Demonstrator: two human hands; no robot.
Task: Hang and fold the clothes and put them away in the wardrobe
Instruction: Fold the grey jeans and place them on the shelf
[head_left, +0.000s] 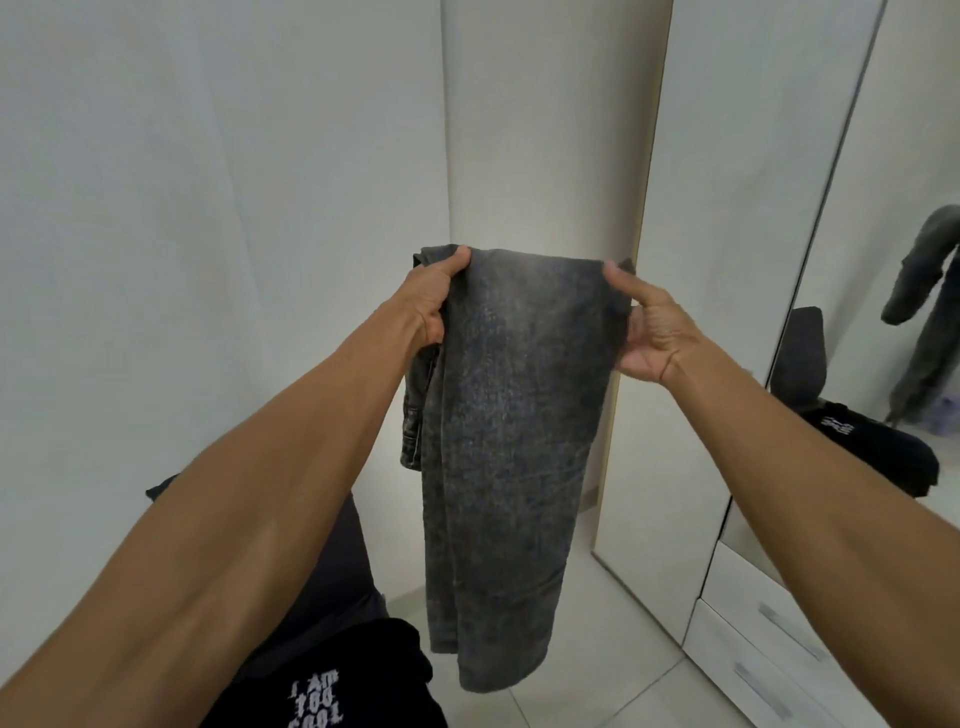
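Folding step judged underway: grey jeans (514, 441) held up mid-frame, top corners pinched by left hand (428, 301) and right hand (647, 332); another fold likely needed next.

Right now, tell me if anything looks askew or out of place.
The jeans, pinched at the top by the left hand and right hand, hang unevenly: a waistband end sticks out at the left. A black top lies crumpled below, unfolded.
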